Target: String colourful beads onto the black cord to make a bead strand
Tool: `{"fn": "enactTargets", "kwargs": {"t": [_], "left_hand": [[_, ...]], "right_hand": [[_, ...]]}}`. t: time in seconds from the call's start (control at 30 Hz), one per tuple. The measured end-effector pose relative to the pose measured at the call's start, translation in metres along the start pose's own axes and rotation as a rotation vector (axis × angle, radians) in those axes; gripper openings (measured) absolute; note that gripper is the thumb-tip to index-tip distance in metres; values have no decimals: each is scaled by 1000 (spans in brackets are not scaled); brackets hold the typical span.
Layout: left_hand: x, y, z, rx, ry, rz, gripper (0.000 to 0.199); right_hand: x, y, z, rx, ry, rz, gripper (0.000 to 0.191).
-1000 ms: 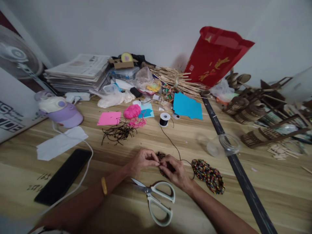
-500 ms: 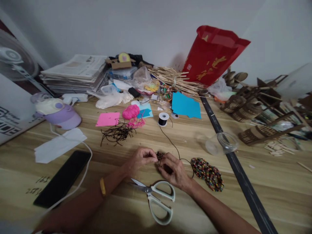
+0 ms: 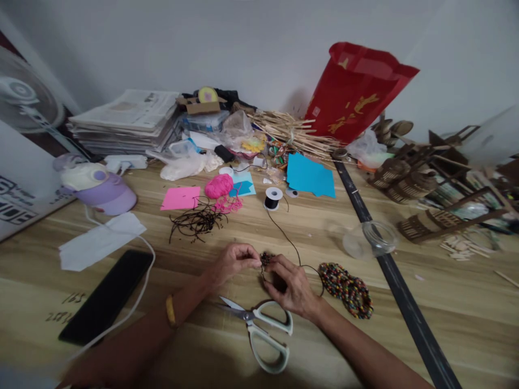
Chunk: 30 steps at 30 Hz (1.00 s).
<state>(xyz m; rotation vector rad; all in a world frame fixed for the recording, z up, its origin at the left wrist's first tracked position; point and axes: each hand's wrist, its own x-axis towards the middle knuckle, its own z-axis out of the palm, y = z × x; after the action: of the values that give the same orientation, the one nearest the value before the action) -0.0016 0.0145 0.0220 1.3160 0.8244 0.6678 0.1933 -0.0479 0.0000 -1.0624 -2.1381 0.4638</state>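
Where handwriting marks the tabletop (image 3: 466,302), the number "165" (image 3: 74,298) reads clearly; the line below begins "258", and its remainder is indistinct. Large dark lettering on the white box (image 3: 24,156) at far left is cut off by the frame edge. The red bag (image 3: 344,86) carries gold figures and a small pale square mark; print on the newspaper stack (image 3: 130,111) is too small to read.

Containers: a small cardboard box (image 3: 203,108) supports a yellow roll (image 3: 208,95). A clear plastic container (image 3: 352,244) is located at the black strip (image 3: 405,302). Brown slatted baskets (image 3: 425,222) stand at the right; their contents are blurred.

The dark beaded piece (image 3: 266,257) is positioned between the hands, partly covered by the right fingers; its beads are small, round and closely clustered. The left hand (image 3: 237,262) has thumb and fingertips pinched on a thin dark cord (image 3: 262,274). The right hand (image 3: 290,283) is curled just beside it; whether its grip is closed cannot be told.

Black cord runs from the spool (image 3: 273,199) toward the right hand. A multicoloured bead coil (image 3: 346,292) lies to the right; scissors (image 3: 249,317) with pale handles lie below the hands, blades parted.
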Motion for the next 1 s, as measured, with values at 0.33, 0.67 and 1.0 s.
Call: {"fn": "enactTargets", "kwargs": {"t": [0.33,0.67,1.0], "left_hand": [[-4,0,8,-13,-112,-14,18],[-1,-1,0,-90,-38,22,20],[1,-1,-4,-46,-3,-2,17]], "right_hand": [[4,1,-2,154,-31,-44,9],[4,1,-1,55,-142,-42,10],[3,-10,-15,-200,-316,9,26]]}}
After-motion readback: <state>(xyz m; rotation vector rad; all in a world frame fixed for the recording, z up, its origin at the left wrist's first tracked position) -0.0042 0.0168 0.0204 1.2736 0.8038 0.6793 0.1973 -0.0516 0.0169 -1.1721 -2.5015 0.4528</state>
